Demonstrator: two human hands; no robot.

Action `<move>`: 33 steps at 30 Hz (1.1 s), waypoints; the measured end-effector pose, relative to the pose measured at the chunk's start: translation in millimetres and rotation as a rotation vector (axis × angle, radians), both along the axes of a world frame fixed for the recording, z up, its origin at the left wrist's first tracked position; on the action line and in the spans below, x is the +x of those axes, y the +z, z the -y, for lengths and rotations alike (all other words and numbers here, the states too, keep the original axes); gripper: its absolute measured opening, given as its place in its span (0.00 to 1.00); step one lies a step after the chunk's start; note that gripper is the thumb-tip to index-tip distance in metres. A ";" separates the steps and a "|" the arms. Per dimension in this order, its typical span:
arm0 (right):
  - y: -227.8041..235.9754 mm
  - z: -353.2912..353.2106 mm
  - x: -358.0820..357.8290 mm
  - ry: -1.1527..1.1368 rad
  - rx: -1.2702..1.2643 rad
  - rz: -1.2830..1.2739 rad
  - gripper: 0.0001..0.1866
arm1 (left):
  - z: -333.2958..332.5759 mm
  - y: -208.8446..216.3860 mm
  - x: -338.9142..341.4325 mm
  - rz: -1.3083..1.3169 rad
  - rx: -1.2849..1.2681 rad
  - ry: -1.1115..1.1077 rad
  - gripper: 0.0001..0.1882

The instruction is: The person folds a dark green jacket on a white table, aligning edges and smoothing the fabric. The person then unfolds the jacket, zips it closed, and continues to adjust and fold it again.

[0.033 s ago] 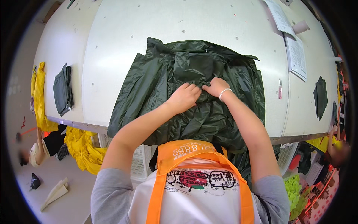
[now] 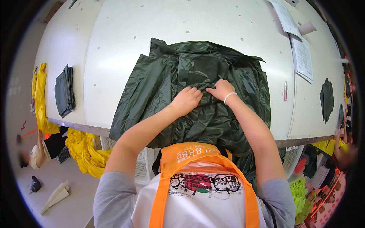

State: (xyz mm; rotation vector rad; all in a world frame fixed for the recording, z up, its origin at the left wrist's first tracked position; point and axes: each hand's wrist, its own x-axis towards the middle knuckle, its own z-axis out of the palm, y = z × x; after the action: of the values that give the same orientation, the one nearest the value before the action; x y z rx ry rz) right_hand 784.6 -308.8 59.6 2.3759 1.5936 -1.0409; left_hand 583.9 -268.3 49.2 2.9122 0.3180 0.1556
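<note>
A shiny dark green garment (image 2: 148,91), like a rain jacket, lies spread and wrinkled on the white table (image 2: 118,41), its near part hanging over the front edge. Both hands work at the middle of it, close together below a square patch of the same cloth. My left hand (image 2: 187,100) is closed, fingers curled on a bunched fold of the fabric. To its right, my right hand (image 2: 222,91), with a white bead bracelet at the wrist, pinches the same fold between thumb and fingers. The fingertips are partly sunk in the cloth.
Folded dark green pieces (image 2: 64,91) and yellow cloth (image 2: 41,98) lie at the left. Printed sheets (image 2: 302,57), a pink-handled tool (image 2: 285,91) and another green piece (image 2: 326,99) are on the right. White plastic crates (image 2: 141,167) stand below the table edge. Other people work at both sides.
My left hand has shifted very slightly left and down along the fold. My right hand holds nearly the same place.
</note>
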 end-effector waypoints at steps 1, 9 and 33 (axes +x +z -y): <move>5.7 9.2 -6.6 0.092 0.258 0.108 0.20 | 1.7 -6.5 -5.6 0.003 -0.058 0.051 0.19; -5.4 52.8 -30.5 0.287 0.765 0.087 0.09 | -33.3 -25.8 0.8 0.107 -1.111 0.522 0.15; -29.6 -7.4 -10.7 -0.153 0.624 -0.298 0.05 | -25.0 -6.7 20.3 0.259 -0.156 0.244 0.15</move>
State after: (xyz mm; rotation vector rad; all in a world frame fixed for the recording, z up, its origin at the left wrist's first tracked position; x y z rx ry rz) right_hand 773.8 -301.4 29.9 2.8773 2.1269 -1.0868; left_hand 604.2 -243.3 42.6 2.6496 0.6094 0.5162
